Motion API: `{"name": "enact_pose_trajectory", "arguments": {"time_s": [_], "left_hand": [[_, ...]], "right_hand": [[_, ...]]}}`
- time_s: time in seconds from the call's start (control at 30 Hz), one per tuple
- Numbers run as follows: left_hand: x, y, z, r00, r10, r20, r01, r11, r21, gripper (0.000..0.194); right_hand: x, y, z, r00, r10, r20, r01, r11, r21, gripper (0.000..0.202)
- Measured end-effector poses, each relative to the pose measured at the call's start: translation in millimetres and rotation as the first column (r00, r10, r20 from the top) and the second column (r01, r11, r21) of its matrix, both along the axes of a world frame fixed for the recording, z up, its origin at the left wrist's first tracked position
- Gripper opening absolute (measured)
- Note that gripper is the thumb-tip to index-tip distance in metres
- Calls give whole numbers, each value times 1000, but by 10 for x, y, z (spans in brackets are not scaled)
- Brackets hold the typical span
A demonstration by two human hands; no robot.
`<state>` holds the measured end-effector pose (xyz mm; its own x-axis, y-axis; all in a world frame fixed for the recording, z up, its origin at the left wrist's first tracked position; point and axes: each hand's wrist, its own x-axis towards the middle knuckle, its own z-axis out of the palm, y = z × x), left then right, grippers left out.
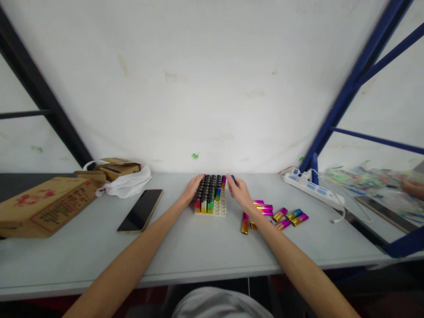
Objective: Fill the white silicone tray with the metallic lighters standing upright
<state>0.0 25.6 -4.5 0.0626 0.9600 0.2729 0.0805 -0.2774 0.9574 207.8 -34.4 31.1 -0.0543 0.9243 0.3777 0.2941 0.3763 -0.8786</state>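
Observation:
A white tray stands on the grey table, packed on its left and middle with upright black-topped lighters; several round holes show at its right side. My left hand rests against the tray's left side, its fingers partly hidden behind the lighters. Just off the tray's back right corner, my right hand pinches a dark blue lighter. Several shiny pink, gold and blue lighters lie loose to the right, some partly behind my right forearm.
A black phone lies left of the tray. Farther left are a cardboard box and a white plastic bag. At the right are a power strip, a blue metal frame and another person's hand.

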Motion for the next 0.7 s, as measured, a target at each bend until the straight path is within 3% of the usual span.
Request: {"name": "enact_pose_trajectory", "arguments": {"time_s": [0.13,0.43,0.7], "left_hand": [[-3,-9,0,1000,-15,2,15,1000,-7,45],[-2,0,5,1000,4,-20,-4,1000,-3,50],[-12,28,-23,1000,-8,14,8,1000,-13,49]], "right_hand": [[-8,-73,-107,996,-82,44,82,997,6,50],[-16,-79,-142,982,-139,129,132,989,61,38],[12,-133,-110,988,-48,144,37,996,78,43]]}}
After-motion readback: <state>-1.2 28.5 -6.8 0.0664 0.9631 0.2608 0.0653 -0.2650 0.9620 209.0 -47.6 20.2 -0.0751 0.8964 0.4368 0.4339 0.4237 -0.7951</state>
